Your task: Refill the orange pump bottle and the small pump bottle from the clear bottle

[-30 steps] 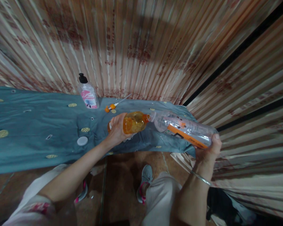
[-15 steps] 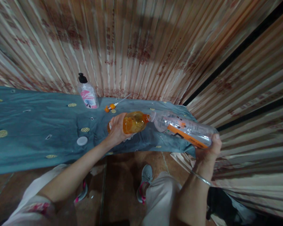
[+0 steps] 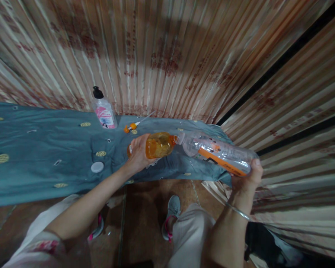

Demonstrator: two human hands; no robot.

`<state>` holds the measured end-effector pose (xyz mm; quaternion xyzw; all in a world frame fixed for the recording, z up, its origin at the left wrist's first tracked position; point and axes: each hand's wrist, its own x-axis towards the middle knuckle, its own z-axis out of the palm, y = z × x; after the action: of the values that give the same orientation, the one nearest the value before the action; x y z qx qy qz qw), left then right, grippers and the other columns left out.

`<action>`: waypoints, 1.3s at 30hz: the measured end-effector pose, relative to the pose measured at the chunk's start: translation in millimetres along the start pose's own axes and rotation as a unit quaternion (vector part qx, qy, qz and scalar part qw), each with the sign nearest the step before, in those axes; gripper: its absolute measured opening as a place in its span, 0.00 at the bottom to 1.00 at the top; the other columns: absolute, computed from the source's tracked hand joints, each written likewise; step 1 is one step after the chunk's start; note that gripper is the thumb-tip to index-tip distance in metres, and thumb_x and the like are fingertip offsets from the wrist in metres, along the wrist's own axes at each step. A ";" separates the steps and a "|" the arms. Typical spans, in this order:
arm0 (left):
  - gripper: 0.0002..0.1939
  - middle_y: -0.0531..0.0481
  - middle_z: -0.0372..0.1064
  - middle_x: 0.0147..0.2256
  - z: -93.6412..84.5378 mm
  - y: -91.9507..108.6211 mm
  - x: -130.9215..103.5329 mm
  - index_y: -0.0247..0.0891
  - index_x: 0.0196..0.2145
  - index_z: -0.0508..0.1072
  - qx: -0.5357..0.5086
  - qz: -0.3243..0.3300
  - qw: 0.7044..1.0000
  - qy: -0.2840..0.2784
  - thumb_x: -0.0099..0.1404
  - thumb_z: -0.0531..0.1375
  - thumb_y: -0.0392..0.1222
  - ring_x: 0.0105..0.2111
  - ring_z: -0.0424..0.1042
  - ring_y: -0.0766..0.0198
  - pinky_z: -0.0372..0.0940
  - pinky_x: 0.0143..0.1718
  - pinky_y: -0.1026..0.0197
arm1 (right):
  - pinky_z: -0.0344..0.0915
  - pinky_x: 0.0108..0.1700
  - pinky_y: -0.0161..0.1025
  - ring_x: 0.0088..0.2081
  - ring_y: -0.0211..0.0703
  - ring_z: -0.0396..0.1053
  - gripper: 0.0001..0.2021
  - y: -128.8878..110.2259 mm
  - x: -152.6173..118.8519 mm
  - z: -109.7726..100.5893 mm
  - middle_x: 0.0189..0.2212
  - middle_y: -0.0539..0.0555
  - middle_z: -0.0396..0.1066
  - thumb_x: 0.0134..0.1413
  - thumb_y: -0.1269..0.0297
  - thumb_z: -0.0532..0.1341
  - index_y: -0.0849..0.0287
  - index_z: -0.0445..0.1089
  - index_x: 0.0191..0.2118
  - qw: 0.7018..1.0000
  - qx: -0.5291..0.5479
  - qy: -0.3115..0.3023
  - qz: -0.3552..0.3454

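My left hand (image 3: 139, 152) is wrapped round an amber bottle (image 3: 159, 145), whose neck points right. In my right hand (image 3: 249, 175) lies the base of a large clear bottle (image 3: 220, 150) with an orange label, tipped so its mouth faces left. The two mouths meet end to end, the clear neck against the orange one. Behind my left hand, an orange pump head (image 3: 131, 127) with a thin tube rests on the teal cloth (image 3: 69, 145). Whether liquid is passing between the bottles I cannot make out.
A clear bottle with a black pump top and pink label (image 3: 104, 113) stands at the back of the cloth. A white round cap (image 3: 97, 167) lies near the front edge. Pleated curtains (image 3: 167, 56) hang behind and to the right; brown floor tiles (image 3: 142, 216) show below.
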<state>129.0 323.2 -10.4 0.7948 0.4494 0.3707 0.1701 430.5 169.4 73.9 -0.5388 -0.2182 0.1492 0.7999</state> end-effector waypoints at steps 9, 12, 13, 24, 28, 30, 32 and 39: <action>0.46 0.37 0.72 0.56 1.1 -2.9 -0.3 0.41 0.60 0.62 0.005 0.004 1.000 -0.005 0.48 0.75 0.53 0.59 0.71 0.36 0.62 0.63 0.34 | 0.45 0.12 0.31 0.17 0.35 0.58 0.24 -2.1 -1.3 -0.4 0.22 0.46 0.66 0.34 0.40 0.64 0.57 0.70 0.31 1.000 -0.012 -0.002 -0.010; 0.46 0.38 0.72 0.56 2.1 -3.0 -0.4 0.42 0.60 0.62 0.006 0.002 1.000 -0.001 0.48 0.75 0.53 0.59 0.71 0.37 0.63 0.63 0.34 | 0.44 0.12 0.31 0.17 0.35 0.58 0.24 -1.6 -0.6 -1.0 0.22 0.45 0.66 0.35 0.40 0.65 0.56 0.69 0.31 1.000 -0.011 -0.008 -0.011; 0.46 0.38 0.72 0.57 1.9 -2.7 -0.5 0.42 0.60 0.62 0.006 0.000 1.000 -0.002 0.48 0.75 0.53 0.59 0.71 0.37 0.62 0.63 0.34 | 0.44 0.12 0.31 0.17 0.35 0.58 0.24 -1.4 -0.2 -1.1 0.22 0.45 0.66 0.35 0.40 0.65 0.56 0.69 0.31 1.000 -0.011 -0.011 -0.012; 0.47 0.38 0.71 0.58 2.5 -3.3 -1.2 0.42 0.62 0.62 0.004 0.005 1.000 0.002 0.49 0.75 0.53 0.60 0.70 0.37 0.60 0.65 0.34 | 0.47 0.13 0.32 0.18 0.35 0.58 0.24 -0.3 0.2 -1.0 0.23 0.46 0.66 0.36 0.40 0.64 0.57 0.70 0.32 1.000 -0.009 -0.008 -0.016; 0.47 0.37 0.72 0.57 4.4 -4.7 -1.4 0.41 0.62 0.63 0.004 0.007 1.000 0.006 0.48 0.75 0.53 0.59 0.71 0.37 0.62 0.64 0.36 | 0.51 0.13 0.34 0.17 0.36 0.58 0.23 -1.2 -1.0 -0.7 0.23 0.46 0.66 0.35 0.41 0.65 0.56 0.70 0.31 1.000 -0.012 0.006 -0.016; 0.47 0.36 0.72 0.57 4.4 -4.8 -1.5 0.40 0.61 0.63 0.005 0.007 1.000 0.005 0.48 0.75 0.52 0.59 0.71 0.37 0.62 0.64 0.35 | 0.53 0.13 0.35 0.17 0.36 0.57 0.23 -1.9 -1.3 -0.5 0.22 0.46 0.66 0.35 0.40 0.64 0.56 0.69 0.30 1.000 -0.015 0.001 -0.011; 0.46 0.34 0.72 0.57 4.2 -4.8 -1.6 0.38 0.61 0.62 0.005 0.008 1.000 0.003 0.49 0.75 0.50 0.60 0.71 0.36 0.61 0.64 0.35 | 0.54 0.14 0.36 0.17 0.36 0.57 0.23 -2.2 -1.5 -0.5 0.22 0.45 0.66 0.34 0.40 0.64 0.56 0.70 0.31 1.000 -0.014 0.002 -0.008; 0.45 0.35 0.71 0.58 0.8 -1.3 -0.8 0.39 0.61 0.61 0.005 0.004 1.000 -0.011 0.50 0.74 0.49 0.60 0.70 0.36 0.60 0.65 0.33 | 0.58 0.16 0.35 0.20 0.37 0.60 0.24 2.1 1.3 -3.1 0.24 0.47 0.67 0.36 0.40 0.65 0.56 0.70 0.32 1.000 0.001 0.001 -0.003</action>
<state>128.6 323.2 -12.0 0.8013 0.4465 0.3604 0.1696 433.1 168.3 71.2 -0.5371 -0.2187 0.1464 0.8014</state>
